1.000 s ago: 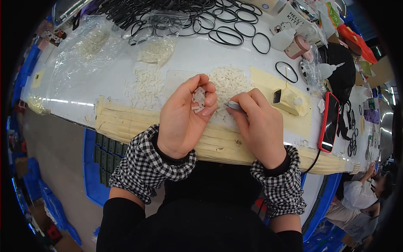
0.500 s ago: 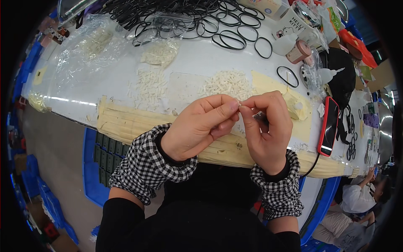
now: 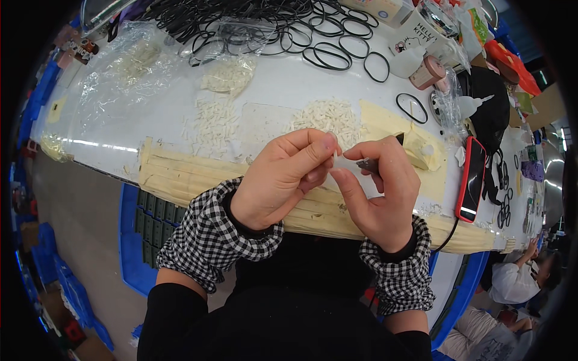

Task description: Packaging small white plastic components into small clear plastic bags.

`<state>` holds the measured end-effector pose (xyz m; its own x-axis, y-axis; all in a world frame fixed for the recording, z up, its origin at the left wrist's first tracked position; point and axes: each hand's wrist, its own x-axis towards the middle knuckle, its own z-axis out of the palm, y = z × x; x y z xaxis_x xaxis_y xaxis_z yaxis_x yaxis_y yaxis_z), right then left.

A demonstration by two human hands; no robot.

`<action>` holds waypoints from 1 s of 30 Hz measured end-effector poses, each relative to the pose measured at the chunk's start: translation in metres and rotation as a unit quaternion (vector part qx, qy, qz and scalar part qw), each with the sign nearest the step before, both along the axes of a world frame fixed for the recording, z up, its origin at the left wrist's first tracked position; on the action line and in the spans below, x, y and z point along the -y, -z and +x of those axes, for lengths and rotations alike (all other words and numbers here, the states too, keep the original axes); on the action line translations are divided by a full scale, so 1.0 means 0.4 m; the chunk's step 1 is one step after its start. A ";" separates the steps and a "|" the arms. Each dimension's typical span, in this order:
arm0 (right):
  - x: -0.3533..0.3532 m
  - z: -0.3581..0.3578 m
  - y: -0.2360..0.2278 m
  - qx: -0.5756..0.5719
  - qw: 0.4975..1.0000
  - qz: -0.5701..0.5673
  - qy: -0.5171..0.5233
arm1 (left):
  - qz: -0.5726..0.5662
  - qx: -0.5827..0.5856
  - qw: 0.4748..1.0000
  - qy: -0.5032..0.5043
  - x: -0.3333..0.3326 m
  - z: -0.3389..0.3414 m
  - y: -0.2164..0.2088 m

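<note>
The left hand pinches a small white piece at its fingertips; just beside it, the right hand has thumb and forefinger parted (its curled fingers grip a grey metal piece). Beyond, a white heap lies on the worktop, black bands farther back.

Red-cased phone w/ blk cord — blue bin low L.
</note>
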<state>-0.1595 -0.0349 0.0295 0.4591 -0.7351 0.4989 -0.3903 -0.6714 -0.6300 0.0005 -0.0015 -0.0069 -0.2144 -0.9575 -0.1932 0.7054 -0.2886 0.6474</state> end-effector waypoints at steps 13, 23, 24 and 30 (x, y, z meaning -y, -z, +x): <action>0.007 -0.014 0.019 -0.126 0.992 -0.020 0.023 | -0.030 0.030 0.999 -0.021 -0.005 -0.003 0.000; 0.007 -0.017 0.017 -0.135 0.990 -0.023 0.017 | -0.038 0.020 0.999 -0.018 -0.006 -0.001 0.006; 0.007 -0.017 0.016 -0.135 0.990 -0.021 0.017 | -0.036 0.022 0.999 -0.018 -0.006 -0.002 0.005; 0.009 -0.021 0.013 -0.146 0.989 -0.007 0.004 | -0.033 0.060 0.998 -0.007 -0.007 0.000 -0.010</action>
<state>-0.1678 -0.0384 0.0244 0.5788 -0.7337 0.3559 -0.5601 -0.6749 -0.4804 0.0006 0.0011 -0.0028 -0.1793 -0.9717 -0.1541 0.6248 -0.2334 0.7451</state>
